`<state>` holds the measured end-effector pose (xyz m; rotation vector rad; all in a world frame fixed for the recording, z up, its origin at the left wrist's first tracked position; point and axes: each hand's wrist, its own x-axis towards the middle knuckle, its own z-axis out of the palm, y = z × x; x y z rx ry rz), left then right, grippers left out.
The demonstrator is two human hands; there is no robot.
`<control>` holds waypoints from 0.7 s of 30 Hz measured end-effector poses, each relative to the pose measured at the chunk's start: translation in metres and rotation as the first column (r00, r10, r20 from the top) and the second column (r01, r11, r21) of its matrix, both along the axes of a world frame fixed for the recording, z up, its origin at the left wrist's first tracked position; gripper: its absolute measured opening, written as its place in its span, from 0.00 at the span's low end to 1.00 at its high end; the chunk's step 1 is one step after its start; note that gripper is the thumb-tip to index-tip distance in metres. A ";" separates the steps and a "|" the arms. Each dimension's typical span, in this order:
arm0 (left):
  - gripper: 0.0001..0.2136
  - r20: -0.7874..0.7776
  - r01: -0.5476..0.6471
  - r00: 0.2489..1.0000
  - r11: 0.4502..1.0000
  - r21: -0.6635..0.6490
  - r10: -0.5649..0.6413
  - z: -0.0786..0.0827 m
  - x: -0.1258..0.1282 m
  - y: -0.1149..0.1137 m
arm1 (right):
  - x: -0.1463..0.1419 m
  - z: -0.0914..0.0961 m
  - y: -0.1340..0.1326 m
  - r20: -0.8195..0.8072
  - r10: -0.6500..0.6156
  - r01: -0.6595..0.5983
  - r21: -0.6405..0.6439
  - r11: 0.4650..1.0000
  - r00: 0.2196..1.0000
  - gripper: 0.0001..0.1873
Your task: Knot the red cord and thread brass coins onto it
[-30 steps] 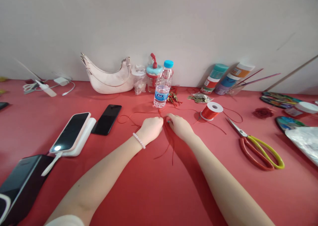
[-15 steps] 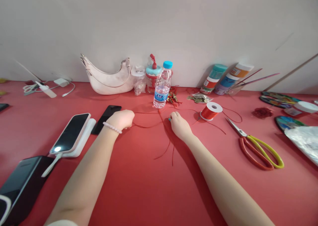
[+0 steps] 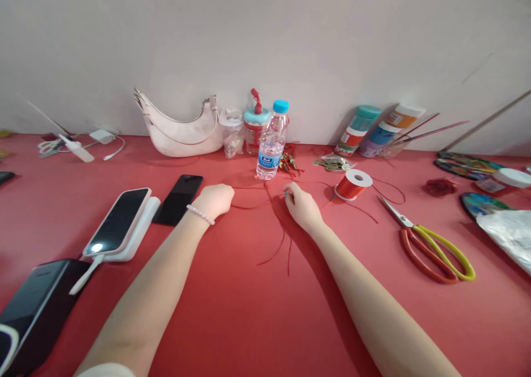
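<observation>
Across a red tabletop [image 3: 232, 321], we find a person's two bare hands working a thin red cord [image 3: 266, 184], which gathers at a small knot-like spot just in front of a water bottle [image 3: 270, 158]. With that spot as the dial's centre, the bottle stands upright at twelve and loose ends trail toward six. The left hand [image 3: 218, 198] is near nine, fingers curled into a fist, with strands of the cord running up to it; its fingertips are hidden, so we cannot tell what they pinch. The right hand [image 3: 302, 205] rests near four, thumb and forefinger only narrowly parted, and we cannot tell whether a strand passes between them. Tangling, we judge, is the likeliest trouble: the slack strands cross, and one uneven pull could snarl them or set the gather crooked. A hard tug toward nine might also drag the cord against the bottle's foot and unsettle it. At three, thread trailing from a spool [image 3: 352, 186] could snag on the right hand, while a black phone [image 3: 179, 200], just past the left hand at nine, risks a nudge if that arm swings wide.
</observation>
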<state>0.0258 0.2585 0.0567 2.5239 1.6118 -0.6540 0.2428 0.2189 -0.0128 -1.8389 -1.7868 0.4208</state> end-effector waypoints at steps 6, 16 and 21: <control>0.11 -0.034 -0.026 0.999 0.998 -0.065 0.024 0.003 0.001 0.002 | 0.008 0.004 0.009 -0.712 -0.052 0.034 -0.040 0.999 0.701 0.09; 0.12 -0.226 -0.197 0.960 0.972 -0.130 0.165 0.009 -0.018 0.011 | 0.069 0.080 0.005 -0.992 -0.078 0.644 0.007 0.765 0.102 0.10; 0.14 -0.135 -0.259 0.956 0.966 0.024 0.260 0.012 -0.014 0.007 | 0.091 0.087 -0.004 -0.862 -0.108 0.700 0.322 0.638 0.495 0.13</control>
